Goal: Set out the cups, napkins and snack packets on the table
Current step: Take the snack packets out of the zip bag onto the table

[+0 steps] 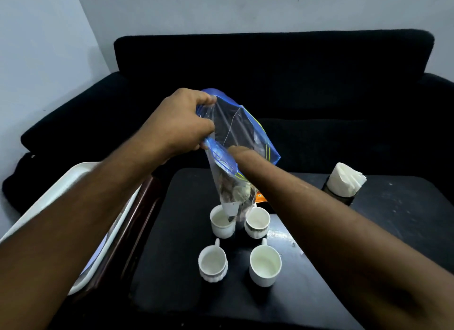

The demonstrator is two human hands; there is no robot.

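A person stands over a low black desk [319, 268], holding a clear zip-top bag [235, 133] with a blue seal strip up in the air. The left hand [179, 123] has its fingers [208, 100] pinched shut on the bag's rim, pulling the mouth open. The right hand [242, 151] reaches down inside the bag; plastic hides its fingers, so whether they grip anything cannot be told. Small snack packets [235, 192] sit bunched in the bag's bottom, just below the buried right hand, likely what it is after. Directly under the bag, four white cups [265, 266] already stand on the desk in two pairs. Well off to the right of the hands, white napkins [346, 180] stand upright in a dark holder [340, 198]. An orange packet [260, 197] peeks out behind the bag. A white tray [61, 189] lies under the left forearm.
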